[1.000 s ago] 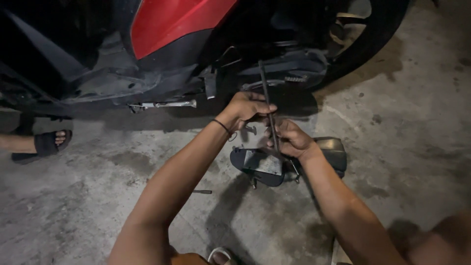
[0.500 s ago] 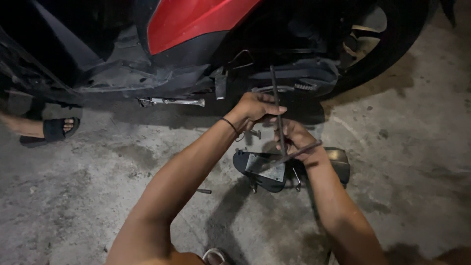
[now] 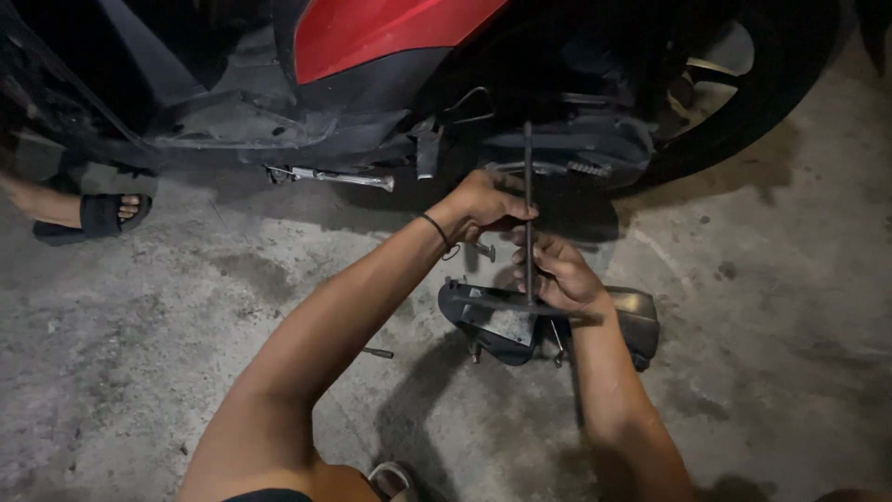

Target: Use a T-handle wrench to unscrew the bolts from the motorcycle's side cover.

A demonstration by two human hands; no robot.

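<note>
Long dark metal rod (upright, thin) in both clenched hands, left above right.

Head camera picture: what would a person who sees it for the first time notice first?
First, the two bare hands in the middle: the left hand and the right hand both grip a long thin dark metal rod that stands upright. Under the right hand lies a dark curved plastic cover part on the grey concrete floor. Behind them, across the top, stands a scooter with a glossy red body panel.
</note>
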